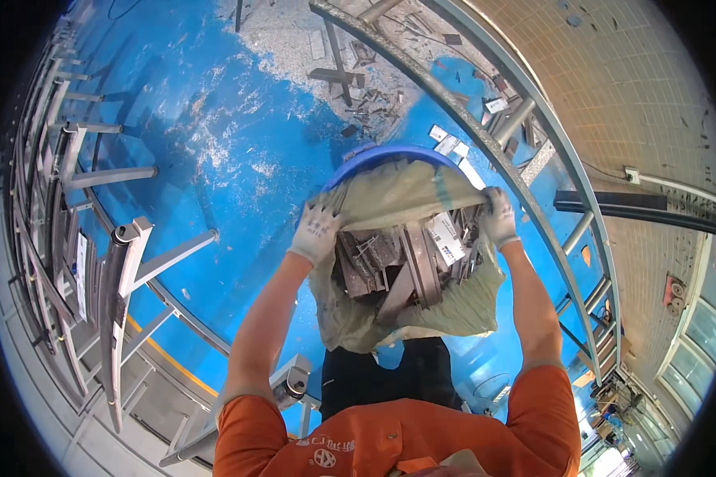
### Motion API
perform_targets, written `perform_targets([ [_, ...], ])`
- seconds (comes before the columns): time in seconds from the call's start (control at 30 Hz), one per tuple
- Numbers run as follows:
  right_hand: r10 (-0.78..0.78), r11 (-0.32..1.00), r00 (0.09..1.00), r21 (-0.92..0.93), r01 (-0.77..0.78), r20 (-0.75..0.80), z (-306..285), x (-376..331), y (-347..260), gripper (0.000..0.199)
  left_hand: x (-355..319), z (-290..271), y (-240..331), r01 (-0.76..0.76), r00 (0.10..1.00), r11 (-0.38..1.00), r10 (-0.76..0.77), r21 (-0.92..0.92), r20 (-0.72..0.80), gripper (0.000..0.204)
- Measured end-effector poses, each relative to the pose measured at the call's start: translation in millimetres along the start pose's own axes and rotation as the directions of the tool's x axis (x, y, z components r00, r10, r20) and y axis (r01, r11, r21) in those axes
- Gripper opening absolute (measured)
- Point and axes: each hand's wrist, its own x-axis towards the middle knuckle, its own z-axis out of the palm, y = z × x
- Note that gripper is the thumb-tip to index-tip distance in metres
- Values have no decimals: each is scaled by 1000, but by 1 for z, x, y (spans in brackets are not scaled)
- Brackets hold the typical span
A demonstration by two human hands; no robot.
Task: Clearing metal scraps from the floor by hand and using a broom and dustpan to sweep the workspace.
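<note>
woven, pale green sack (390, 199) sat at the middle of the view, mouth pulled open over a blue bucket (386, 153) whose rim showed just behind the sack's far edge. inside the sack were grey metal offcuts (398, 270), bars and angle bits, jumbled together with a white label (447, 238) among them. left hand (318, 230), in a white work glove, had its fingers closed on the sack's left rim; right hand (497, 216), gloved too, had its fingers curled tight on the right rim. both held the rim apart and up, likely so the mouth stayed wide and the heavy scrap didn't drag the cloth shut. below the sack, dark trousers and an orange shirt (390, 441) filled the lower edge. around the sack lay a blue floor (215, 175), scuffed white in patches. beyond the sack, a heap of loose metal scraps (350, 71) lay scattered. left of the sack stood a grey metal rack (119, 270); right of it ran a curved grey rail (533, 151) and a tan brick pavement (628, 87).
</note>
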Motion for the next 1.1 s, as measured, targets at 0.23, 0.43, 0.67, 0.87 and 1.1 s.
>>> perform_targets([
  [0.23,1,928,948,-353,117,317,-2,-18,-1,35,-4,-61,43,417,896,865,-443,-279,-34,47],
  [0.43,332,884,907,-423,-201,261,-17,-27,-16,65,11,-28,23,673,492,253,-855,-695,164,53],
  [0.67,785,611,486,-349,-711,384,-31,-127,22,76,23,24,-15,815,552,291,-655,-501,516,69],
  [0.87,779,604,526,-182,-776,341,-6,-150,12,62,13,69,-45,311,432,-435,-727,-845,534,70],
  [1.1,808,534,515,13,-845,287,-4,-174,16,46,18,46,1,725,355,248,-934,-642,40,38],
])
